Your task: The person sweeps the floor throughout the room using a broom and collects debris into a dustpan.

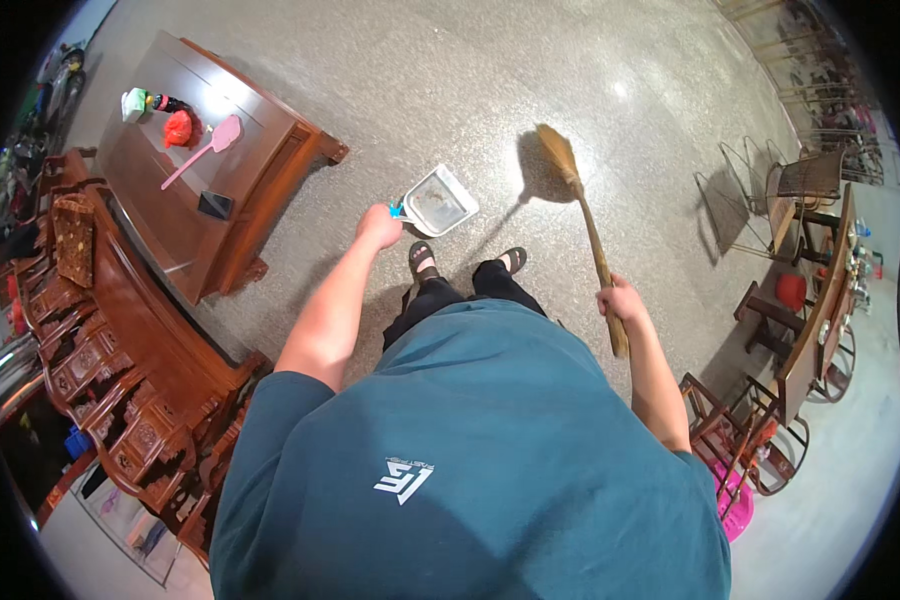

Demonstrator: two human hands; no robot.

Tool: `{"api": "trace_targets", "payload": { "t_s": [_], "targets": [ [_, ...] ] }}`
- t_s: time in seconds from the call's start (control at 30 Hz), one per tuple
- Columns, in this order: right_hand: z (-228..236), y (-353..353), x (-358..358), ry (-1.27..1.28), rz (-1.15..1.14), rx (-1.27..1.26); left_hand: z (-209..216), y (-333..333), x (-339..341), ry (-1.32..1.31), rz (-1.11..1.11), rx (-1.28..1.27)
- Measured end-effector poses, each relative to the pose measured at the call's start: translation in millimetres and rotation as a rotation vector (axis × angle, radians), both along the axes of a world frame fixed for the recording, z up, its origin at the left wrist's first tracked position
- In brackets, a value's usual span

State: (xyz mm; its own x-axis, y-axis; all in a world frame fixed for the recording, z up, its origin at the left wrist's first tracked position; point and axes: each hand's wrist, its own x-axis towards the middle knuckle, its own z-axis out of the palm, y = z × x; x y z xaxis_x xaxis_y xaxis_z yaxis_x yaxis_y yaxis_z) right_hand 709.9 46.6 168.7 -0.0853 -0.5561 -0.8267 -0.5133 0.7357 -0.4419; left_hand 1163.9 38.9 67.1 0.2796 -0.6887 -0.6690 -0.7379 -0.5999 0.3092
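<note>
Currently the left hand (379, 226) is closed around the blue handle of a white dustpan (438, 200), which sits low over the speckled floor (490, 90) just ahead of the sandalled feet (422, 262), its tray holding some brownish dirt. Right hand (620, 300) is fisted on the shaft of a straw broom (582, 215); bristle head lies beyond and right of the pan, apart from it, casting a shadow. Open floor extends ahead and between both tools. Left boundary: a wooden coffee table (240, 190), its corner near the pan, carrying a pink fly swatter (202, 150) and dark phone (215, 205). Right boundary: wooden chairs (760, 440) and a long table (820, 300).
</note>
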Motion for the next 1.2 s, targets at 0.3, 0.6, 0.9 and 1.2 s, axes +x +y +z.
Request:
{"api": "trace_targets", "payload": {
  "t_s": [0.3,0.6,0.9,1.2],
  "targets": [
    [-60,6,38,-0.038,0.149,0.098,8,9,24,0.026,0.038,-0.017],
    [3,26,62,-0.092,0.436,0.125,-6,-7,26,-0.076,-0.011,-0.015],
    [105,34,26,-0.150,0.322,0.184,5,8,34,-0.048,-0.028,0.015],
    [58,17,-34,0.126,0.016,-0.066,7,25,34,-0.070,0.044,0.053]
  ]
}}
